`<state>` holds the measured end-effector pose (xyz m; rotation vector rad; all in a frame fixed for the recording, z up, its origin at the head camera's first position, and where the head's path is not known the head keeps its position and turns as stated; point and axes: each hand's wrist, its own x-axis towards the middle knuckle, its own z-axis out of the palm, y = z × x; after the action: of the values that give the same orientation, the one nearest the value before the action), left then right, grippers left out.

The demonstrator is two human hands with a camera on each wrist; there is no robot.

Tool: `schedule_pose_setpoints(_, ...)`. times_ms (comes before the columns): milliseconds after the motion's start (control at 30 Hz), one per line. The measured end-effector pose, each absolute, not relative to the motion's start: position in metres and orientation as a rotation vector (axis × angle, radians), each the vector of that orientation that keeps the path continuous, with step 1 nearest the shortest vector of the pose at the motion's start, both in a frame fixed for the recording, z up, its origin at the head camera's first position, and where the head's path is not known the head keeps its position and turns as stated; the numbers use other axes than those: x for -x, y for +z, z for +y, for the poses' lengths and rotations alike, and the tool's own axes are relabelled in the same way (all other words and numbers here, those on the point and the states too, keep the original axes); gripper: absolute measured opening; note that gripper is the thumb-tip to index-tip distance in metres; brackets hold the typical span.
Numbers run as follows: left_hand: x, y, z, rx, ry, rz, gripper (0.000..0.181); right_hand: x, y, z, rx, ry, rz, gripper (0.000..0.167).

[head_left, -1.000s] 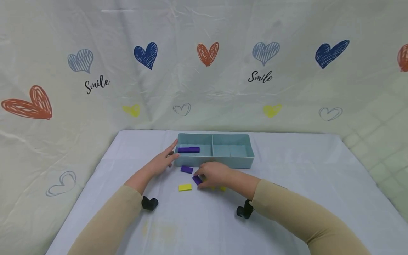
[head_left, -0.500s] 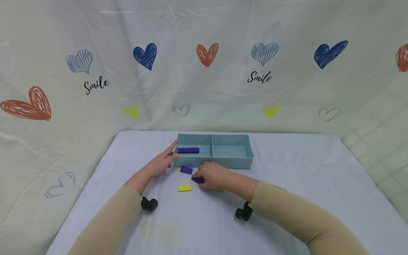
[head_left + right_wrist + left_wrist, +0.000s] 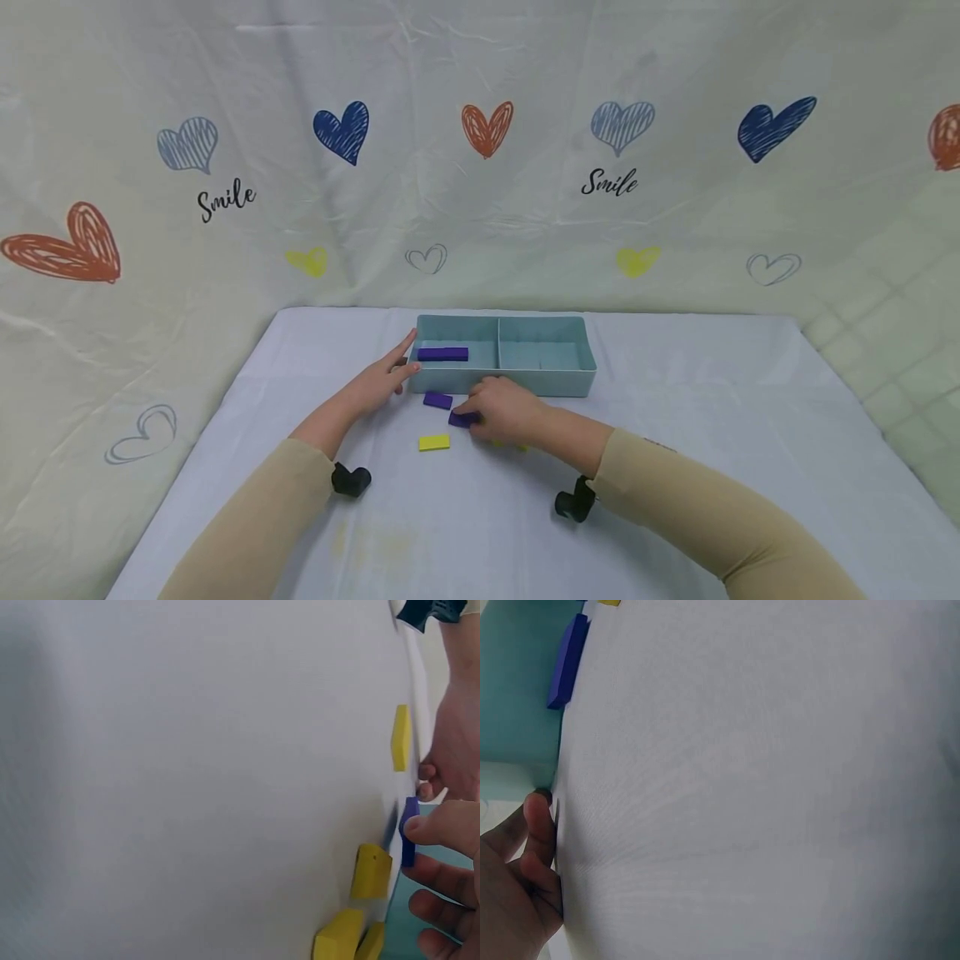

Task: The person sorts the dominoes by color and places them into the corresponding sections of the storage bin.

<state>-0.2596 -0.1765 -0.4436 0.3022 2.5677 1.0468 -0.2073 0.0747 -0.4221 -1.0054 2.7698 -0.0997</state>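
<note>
My left hand (image 3: 375, 386) is at the left end of a pale teal two-compartment box (image 3: 540, 382), its index finger and thumb stretched out against that end. In the left wrist view, other fingers of the left hand (image 3: 521, 877) are bent near the box's corner. My right hand (image 3: 506, 411) pinches a small purple block (image 3: 409, 834) between thumb and finger, in front of the box. Another purple block (image 3: 438, 400) lies on the table before the box. Inside the left compartment is a long purple strip (image 3: 442, 354), near the front wall.
A yellow block (image 3: 434, 442) lies on the white tablecloth (image 3: 450, 533) left of the right hand. More yellow blocks (image 3: 371, 871) lie beneath that hand, partly hidden in the head view. A cloth with printed hearts (image 3: 487, 129) hangs behind the table.
The purple block in my right hand has turned from a steep slant to nearly level and shifted slightly toward the box. My left hand has stayed at the box's end.
</note>
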Motion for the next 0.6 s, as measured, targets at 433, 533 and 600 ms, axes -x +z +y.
schedule_pose_setpoints(433, 0.259, -0.443, -0.176, -0.290, 1.052, 2.556, 0.068, 0.208, -0.391, 0.085, 0.977, -0.242, 2.763, 0.034)
schedule_pose_setpoints(533, 0.258, -0.442, -0.176, -0.294, 1.059, 2.551, 0.069, 0.212, -0.379, 0.089, 0.965, -0.297, 2.765, 0.036)
schedule_pose_setpoints(600, 0.258, -0.442, -0.176, -0.297, 1.063, 2.549, 0.071, 0.215, -0.373, 0.092, 0.952, -0.345, 2.765, 0.036)
